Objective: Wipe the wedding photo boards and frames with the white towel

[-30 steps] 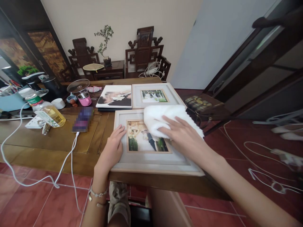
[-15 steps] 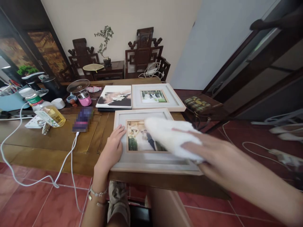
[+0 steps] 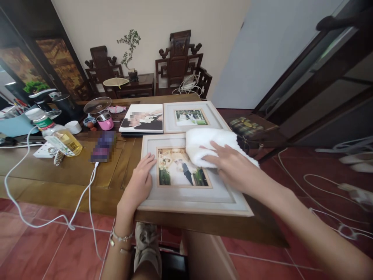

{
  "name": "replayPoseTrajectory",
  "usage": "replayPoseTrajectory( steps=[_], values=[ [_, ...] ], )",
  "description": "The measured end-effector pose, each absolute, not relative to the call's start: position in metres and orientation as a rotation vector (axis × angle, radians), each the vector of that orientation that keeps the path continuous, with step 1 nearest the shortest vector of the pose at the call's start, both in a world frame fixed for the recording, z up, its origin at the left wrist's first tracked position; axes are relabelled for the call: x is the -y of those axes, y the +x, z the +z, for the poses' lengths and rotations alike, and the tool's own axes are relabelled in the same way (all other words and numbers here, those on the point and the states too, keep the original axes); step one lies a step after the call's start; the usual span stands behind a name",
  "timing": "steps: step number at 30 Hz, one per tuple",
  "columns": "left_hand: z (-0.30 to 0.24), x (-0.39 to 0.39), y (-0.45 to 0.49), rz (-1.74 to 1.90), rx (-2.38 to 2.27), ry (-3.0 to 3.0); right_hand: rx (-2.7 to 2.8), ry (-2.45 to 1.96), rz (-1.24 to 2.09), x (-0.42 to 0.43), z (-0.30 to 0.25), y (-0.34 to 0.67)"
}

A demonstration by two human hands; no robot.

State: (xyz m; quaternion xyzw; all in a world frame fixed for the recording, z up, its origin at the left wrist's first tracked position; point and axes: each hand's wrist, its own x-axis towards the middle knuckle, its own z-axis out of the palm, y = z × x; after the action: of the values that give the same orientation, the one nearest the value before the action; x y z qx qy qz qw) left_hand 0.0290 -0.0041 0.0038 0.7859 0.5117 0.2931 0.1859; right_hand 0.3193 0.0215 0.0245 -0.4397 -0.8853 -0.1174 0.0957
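Observation:
A pale framed wedding photo (image 3: 186, 194) lies flat at the near edge of the wooden table (image 3: 58, 175). My left hand (image 3: 139, 182) rests flat on the frame's left border, fingers stretched out. My right hand (image 3: 230, 163) presses a white cloth (image 3: 204, 142) onto the frame's upper right corner, fingers spread over the cloth. A second framed photo (image 3: 189, 116) and an unframed photo print (image 3: 142, 118) lie just behind.
On the table's left are a phone (image 3: 101, 146) with a white cable (image 3: 84, 190), an oil bottle (image 3: 58, 136), a pink cup (image 3: 105, 121) and a small fan (image 3: 97, 105). A checked bag (image 3: 247, 128) sits to the right. Carved chairs (image 3: 177, 62) stand behind; cables lie on the red floor.
My right hand swept the cloth down to the frame's lower right, then back up to the upper right corner. My left hand stayed on the left border.

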Motion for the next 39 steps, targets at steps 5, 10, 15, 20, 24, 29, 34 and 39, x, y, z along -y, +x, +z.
replayPoseTrajectory(
  steps=[5,10,15,20,24,29,34,39],
  values=[
    [0.003,0.005,0.029,0.866,-1.429,2.219,2.694,-1.218,-0.306,0.037,0.047,0.318],
    [0.002,0.005,0.028,0.871,-1.416,2.222,2.689,-1.021,-0.389,0.082,0.061,0.320],
    [0.004,0.005,0.027,0.835,-1.427,2.237,2.677,-1.194,-0.328,0.059,0.047,0.313],
    [0.003,0.005,0.027,0.818,-1.412,2.248,2.471,-1.424,-0.233,-0.007,0.034,0.308],
    [0.002,0.005,0.026,0.812,-1.421,2.249,2.398,-1.563,-0.286,-0.050,0.033,0.302],
    [0.001,0.004,0.026,0.852,-1.418,2.231,2.502,-1.428,-0.449,-0.048,0.027,0.298],
    [0.003,0.004,0.028,0.872,-1.427,2.189,2.600,-1.278,-0.449,0.005,0.033,0.303],
    [0.004,0.005,0.029,0.865,-1.428,2.184,2.623,-1.042,-0.504,0.071,0.050,0.308]
  ],
)
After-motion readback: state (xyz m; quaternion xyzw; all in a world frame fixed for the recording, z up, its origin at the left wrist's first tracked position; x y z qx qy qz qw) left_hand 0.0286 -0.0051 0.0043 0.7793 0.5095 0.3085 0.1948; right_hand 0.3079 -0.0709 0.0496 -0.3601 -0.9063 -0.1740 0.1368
